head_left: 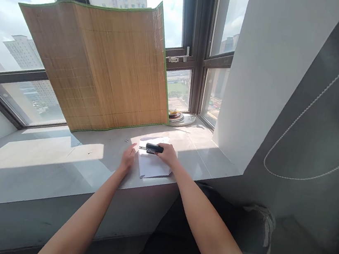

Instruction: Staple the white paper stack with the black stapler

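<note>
A black stapler [154,147] lies across the upper left part of a stack of white paper [154,166], its jaw end pointing left at the sheets' left edge. My right hand [167,155] is closed around the stapler's rear end. Beside the paper's left edge rests my left hand [128,157], fingers stretched out and pointing away from me. Whether its fingertips touch the paper is hard to tell. The paper lies flat on the pale windowsill [82,174], close to its front edge.
A bamboo mat [112,65] with green edging leans against the window behind the paper. Several stacked plates [181,119] stand in the far right corner. Small scraps [90,152] lie on the sill to the left. A beaded cord [317,94] hangs at the right wall.
</note>
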The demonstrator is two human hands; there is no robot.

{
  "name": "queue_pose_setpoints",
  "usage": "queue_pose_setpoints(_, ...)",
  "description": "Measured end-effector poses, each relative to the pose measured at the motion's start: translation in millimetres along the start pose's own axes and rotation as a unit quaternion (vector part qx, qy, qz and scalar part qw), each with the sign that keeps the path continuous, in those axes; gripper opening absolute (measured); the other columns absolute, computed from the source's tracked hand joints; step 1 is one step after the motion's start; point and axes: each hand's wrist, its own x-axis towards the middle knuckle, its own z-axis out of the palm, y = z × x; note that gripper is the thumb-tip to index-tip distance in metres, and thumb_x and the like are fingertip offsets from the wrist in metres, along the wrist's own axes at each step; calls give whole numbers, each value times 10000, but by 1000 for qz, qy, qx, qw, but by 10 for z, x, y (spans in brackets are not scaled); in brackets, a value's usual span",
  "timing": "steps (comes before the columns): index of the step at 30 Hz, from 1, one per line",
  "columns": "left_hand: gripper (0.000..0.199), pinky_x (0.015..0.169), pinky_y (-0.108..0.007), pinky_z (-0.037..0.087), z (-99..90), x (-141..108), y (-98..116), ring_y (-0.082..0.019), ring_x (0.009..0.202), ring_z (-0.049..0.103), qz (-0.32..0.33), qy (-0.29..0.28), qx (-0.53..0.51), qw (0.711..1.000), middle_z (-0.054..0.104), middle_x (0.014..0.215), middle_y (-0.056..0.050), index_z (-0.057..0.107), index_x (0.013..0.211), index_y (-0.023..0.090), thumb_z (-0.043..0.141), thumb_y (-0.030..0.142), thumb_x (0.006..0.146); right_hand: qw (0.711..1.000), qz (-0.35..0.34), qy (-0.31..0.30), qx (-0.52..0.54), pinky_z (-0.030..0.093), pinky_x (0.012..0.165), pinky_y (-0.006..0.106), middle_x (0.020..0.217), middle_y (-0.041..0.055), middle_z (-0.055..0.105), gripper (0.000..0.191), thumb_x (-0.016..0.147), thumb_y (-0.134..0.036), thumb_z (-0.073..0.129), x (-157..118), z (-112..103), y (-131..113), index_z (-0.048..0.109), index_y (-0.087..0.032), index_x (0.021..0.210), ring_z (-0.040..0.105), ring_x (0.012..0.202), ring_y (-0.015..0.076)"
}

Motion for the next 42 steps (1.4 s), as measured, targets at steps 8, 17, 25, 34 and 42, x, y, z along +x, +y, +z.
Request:
queue_pose_setpoints(8,479,877,-394,632,-146,-113,115,-250,992,750,-234,-44,-416,878,750,1097,-199,667,1244,69,325,381,1121,935,-318,74,-138,465,1013,378,1253,73,768,340,994,-51,573,-64,252,-268,735,-227,1236,625,1193,234)
queue_pose_setpoints(17,332,723,-296,637,-139,-135,162,-170,753,718,-269,-33,-447,853,742,889,-132,679,1138,46,382,188,1096,848,-455,80,-260,465,974,411,1111,86,761,222,1074,-110,502,-66,269,-386,711,-181,1097,585,1062,233)
queue_pose_setpoints(25,293,717,-252,640,-137,-161,187,-152,746,730,-274,-48,-433,858,745,872,-120,693,1095,60,404,78,1054,844,-470,58,-252,452,1037,430,1039,89,738,216,1061,-94,521,-80,237,-432,713,-192,1081,574,1039,227)
queue_pose_setpoints(34,489,849,-267,681,-113,-174,244,-202,986,795,-300,-20,-431,851,770,1092,-184,540,1462,48,350,-26,1018,973,-168,111,-109,484,966,405,1092,61,791,429,877,24,582,-70,149,-355,781,-240,1150,624,1060,255)
queue_pose_setpoints(42,164,906,-248,644,-104,-209,235,-180,1019,787,-132,23,-324,936,780,1195,-163,722,1149,112,609,137,1033,986,160,14,-32,500,717,266,932,38,790,363,674,-92,792,-57,-5,-119,841,-257,994,717,907,233)
